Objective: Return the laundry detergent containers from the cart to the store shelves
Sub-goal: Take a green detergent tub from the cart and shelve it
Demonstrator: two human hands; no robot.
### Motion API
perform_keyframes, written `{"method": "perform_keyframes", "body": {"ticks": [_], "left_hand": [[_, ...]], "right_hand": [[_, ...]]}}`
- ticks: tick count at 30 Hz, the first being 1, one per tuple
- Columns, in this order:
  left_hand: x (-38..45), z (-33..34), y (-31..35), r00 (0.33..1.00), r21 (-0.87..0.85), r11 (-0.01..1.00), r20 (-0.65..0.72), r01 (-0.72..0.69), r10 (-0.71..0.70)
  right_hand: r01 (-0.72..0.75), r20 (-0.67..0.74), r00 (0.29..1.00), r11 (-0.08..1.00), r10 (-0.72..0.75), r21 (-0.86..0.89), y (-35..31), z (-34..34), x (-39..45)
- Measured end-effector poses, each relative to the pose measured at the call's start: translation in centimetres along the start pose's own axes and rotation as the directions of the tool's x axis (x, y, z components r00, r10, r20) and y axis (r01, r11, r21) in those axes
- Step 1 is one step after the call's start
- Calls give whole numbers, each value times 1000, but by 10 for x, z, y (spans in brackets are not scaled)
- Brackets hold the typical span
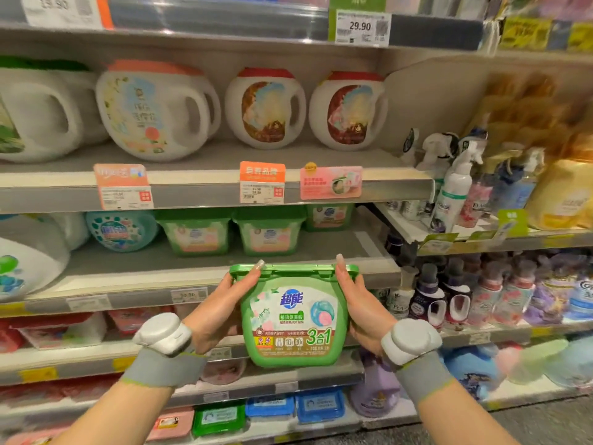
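While my left hand point(221, 303) curls round the left flank of the green detergent tub point(290, 319), thumb up along the lid edge, the tub hangs in front of the shelf lip point(128, 285), not yet on it. Glossy moulded plastic, rounded trapezoid, flat hinged lid, printed label. My right hand point(359, 303) grips the opposite flank the same way. Grey knit cuffs, white puck-shaped sensors on both wrists. Behind: matching green tubs point(231, 232) on the shelf; white handled jugs point(266, 107) above.
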State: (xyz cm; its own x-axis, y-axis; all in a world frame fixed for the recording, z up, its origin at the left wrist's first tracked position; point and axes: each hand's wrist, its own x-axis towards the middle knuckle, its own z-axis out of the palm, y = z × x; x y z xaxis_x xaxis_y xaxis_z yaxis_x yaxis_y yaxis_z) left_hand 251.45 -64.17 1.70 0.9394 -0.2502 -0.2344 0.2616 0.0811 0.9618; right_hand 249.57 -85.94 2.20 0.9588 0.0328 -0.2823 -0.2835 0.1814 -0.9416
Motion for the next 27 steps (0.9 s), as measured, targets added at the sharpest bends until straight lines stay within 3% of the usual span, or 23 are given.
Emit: {"method": "perform_keyframes", "body": {"ticks": [11, 16, 21, 27], "left_hand": [[-17, 13, 43, 992, 14, 992, 18, -126, 126], [-17, 8, 61, 960, 165, 946, 36, -279, 277], [-13, 11, 57, 969, 186, 951, 72, -247, 238], [3, 32, 35, 987, 90, 984, 55, -156, 152]], "right_hand": [[98, 86, 991, 995, -100, 25, -35, -3, -2], [150, 116, 981, 988, -154, 39, -50, 1, -4], [191, 85, 977, 979, -196, 69, -46, -8, -8], [184, 31, 982, 982, -186, 51, -35, -36, -3]]}}
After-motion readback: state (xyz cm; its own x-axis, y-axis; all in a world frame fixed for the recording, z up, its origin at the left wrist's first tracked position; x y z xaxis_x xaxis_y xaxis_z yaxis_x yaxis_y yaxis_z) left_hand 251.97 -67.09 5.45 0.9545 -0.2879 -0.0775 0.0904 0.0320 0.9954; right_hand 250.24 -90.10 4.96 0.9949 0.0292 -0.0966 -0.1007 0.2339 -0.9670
